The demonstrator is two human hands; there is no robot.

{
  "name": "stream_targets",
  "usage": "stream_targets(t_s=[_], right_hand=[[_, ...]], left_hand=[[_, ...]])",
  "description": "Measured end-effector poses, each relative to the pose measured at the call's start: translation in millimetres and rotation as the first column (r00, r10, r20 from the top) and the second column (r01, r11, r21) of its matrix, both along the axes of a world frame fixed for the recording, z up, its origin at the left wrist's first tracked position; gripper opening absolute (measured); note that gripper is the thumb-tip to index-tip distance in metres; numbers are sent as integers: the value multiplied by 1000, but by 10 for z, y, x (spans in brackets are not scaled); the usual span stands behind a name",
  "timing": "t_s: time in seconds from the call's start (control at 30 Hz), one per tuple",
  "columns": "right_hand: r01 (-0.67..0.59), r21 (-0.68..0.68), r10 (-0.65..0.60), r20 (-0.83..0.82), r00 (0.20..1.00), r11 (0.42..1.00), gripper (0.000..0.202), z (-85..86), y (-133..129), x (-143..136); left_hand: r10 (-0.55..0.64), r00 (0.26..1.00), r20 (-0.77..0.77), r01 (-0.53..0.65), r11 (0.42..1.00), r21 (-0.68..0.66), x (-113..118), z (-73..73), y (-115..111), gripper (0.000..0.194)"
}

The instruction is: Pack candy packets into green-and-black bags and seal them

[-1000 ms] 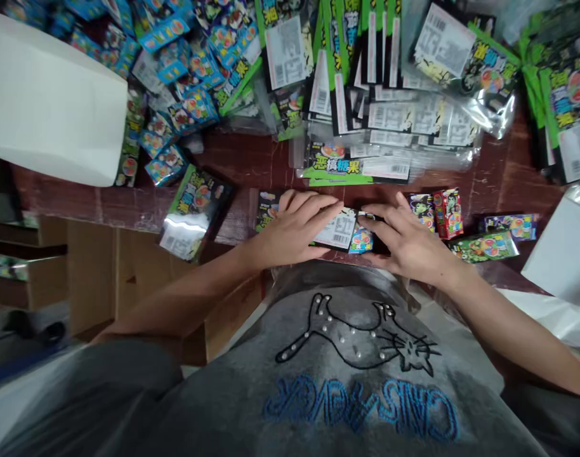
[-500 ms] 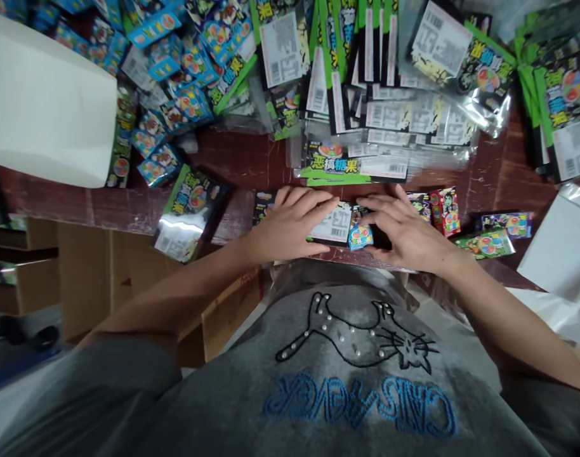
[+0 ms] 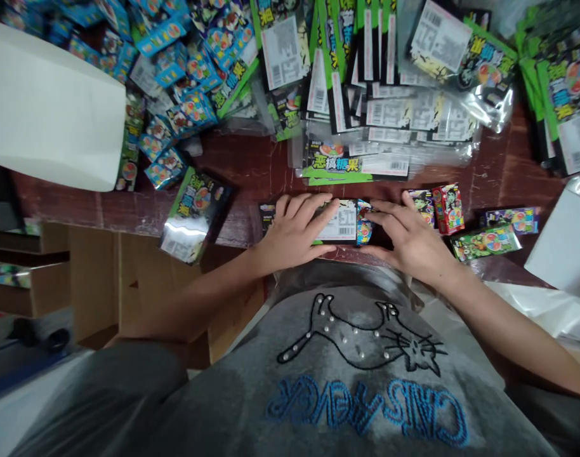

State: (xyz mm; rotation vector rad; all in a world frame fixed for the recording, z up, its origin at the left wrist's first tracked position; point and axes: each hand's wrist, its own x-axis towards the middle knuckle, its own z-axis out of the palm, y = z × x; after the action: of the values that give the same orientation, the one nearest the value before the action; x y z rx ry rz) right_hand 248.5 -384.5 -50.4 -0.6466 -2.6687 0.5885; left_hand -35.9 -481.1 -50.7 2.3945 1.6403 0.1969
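Note:
My left hand lies across a black and green candy bag with a white barcode label, fingers along its far side and thumb at its near edge. At the bag's right end is a small blue candy box, pinched by my right hand between fingers and thumb. The box's left part sits at or inside the bag's mouth; which one I cannot tell. Just right of that hand stand a purple candy box and a red candy box.
Blue candy boxes are heaped at the back left beside a white carton. Flat candy bags are stacked at the back. A filled bag lies front left. A green box and white carton lie right.
The blue box has moved closer against the bag and less of it shows. My right fingers have straightened behind it. The whole view has shifted slightly.

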Motion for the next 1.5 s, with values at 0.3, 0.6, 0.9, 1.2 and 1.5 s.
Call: stream_targets(t_s=[0.3,0.6,0.9,1.2,1.5], right_hand=[[58,87,-61,29,998,994,74,56,-35,60],[0,63,-2,22,1000,998,53,0,17,31],[-20,35,11,227,974,999,74,265,560,648],[-151,-72,155,55,986,986,60,80,539,139],[-24,-105,37,127,991,994,114,154,656,715]], left_hand=[[-72,997,2,71,997,41,-130,2,87,93],[-135,988,79,131,990,58,-71,-13,135,96],[-44,995,95,44,999,-2,-10,-14,153,92],[-48,984,174,46,999,19,126,5,193,90],[-32,993,118,33,999,-5,118,-37,230,89]])
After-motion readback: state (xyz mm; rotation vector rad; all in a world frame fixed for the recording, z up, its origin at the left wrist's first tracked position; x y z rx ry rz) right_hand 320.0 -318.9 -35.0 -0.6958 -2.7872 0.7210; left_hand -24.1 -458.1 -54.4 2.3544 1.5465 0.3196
